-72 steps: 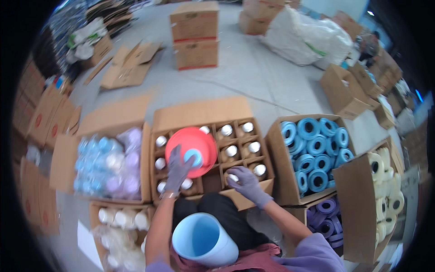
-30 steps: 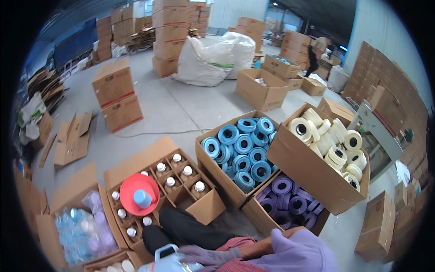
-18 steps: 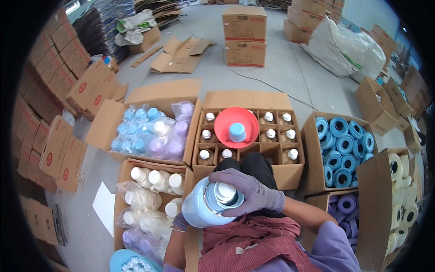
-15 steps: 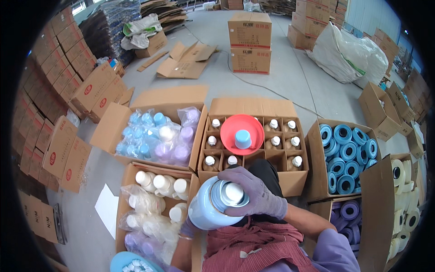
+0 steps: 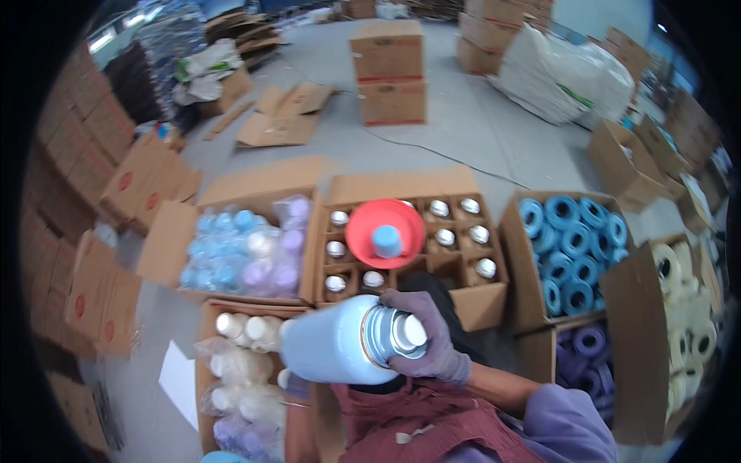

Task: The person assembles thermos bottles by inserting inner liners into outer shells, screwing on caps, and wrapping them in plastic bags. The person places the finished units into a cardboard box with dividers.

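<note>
Tilted almost onto its side, a light-blue thermos flask [image 5: 328,343] is held in front of my lap, its mouth towards the right. A white stopper [image 5: 411,332] sits in its neck. My gloved right hand [image 5: 438,339] is closed round the neck and collar. My gloved left hand [image 5: 299,388] is at the flask's lower end; its fingers are mostly hidden behind the body. Just beyond, a red dish [image 5: 369,214] with a blue cup [image 5: 387,241] in it rests on a divided carton [image 5: 472,303] of white-topped bottles.
Left stand a carton of bagged blue and purple cups [image 5: 171,247] and one of white and purple pieces [image 5: 224,366]. Right are cartons of blue rings [image 5: 575,235], purple rings [image 5: 589,339] and cream rings [image 5: 701,339]. Farther off, stacked cartons [image 5: 390,100] stand beyond a cable [image 5: 432,147].
The flask has tipped further over, showing more of its side, and its mouth has swung right. My right hand stays on its neck. The whole view has shifted, and surroundings appear further left.
</note>
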{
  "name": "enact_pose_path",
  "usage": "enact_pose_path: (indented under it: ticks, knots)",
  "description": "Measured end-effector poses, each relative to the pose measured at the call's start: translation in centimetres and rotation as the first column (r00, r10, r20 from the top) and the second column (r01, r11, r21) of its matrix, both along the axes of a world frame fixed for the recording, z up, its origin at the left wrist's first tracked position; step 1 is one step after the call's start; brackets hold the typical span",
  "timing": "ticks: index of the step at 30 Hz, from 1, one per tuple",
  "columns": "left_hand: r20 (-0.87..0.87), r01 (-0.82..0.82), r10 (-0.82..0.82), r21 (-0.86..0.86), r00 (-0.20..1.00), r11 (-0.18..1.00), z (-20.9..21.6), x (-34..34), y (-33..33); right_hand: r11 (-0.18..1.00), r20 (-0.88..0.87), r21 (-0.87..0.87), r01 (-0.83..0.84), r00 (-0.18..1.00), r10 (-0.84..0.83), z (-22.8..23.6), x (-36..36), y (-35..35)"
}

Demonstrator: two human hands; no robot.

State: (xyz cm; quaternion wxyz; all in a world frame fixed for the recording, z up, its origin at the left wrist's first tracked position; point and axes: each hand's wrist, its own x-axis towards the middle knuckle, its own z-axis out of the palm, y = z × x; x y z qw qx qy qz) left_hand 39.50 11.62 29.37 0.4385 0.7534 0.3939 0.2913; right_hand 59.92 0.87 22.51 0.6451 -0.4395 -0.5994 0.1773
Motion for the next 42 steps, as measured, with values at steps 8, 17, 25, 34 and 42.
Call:
enact_pose_path:
  ticks: [8, 17, 25, 34, 42]
  knots:
    - [-0.648, 0.701, -0.49, 0.097, 0.583, 0.707, -4.9, 8.9, 5.8, 0.916, 0.32, -0.398, -0.039, 0.931, 0.178, -10.1, 5.0, -12.4]
    - [-0.711, 0.66, -0.43, 0.064, 0.556, 0.748, -7.4, 12.4, 0.7, -0.295, 0.699, -0.715, 0.634, 0.665, -0.264, -20.6, 35.3, -17.4]
    - [-0.354, 0.418, -0.337, 0.182, 0.872, 0.89, -7.0, 13.5, 0.3, -0.1, 0.81, -0.528, 0.843, 0.465, -0.357, -22.5, 35.8, -15.8]
    - [0.729, 0.73, -0.107, -0.645, 0.677, 0.227, -5.4, 19.5, 2.9, 0.928, -0.716, -0.237, -0.287, 0.697, 0.033, 0.2, 17.1, -1.4]
    - [0.576, 0.453, -0.146, -0.437, 0.805, 0.777, -6.1, 12.7, 3.0, 0.958, 0.57, 0.077, 0.278, 0.776, -0.271, -0.1, 9.8, 6.3]
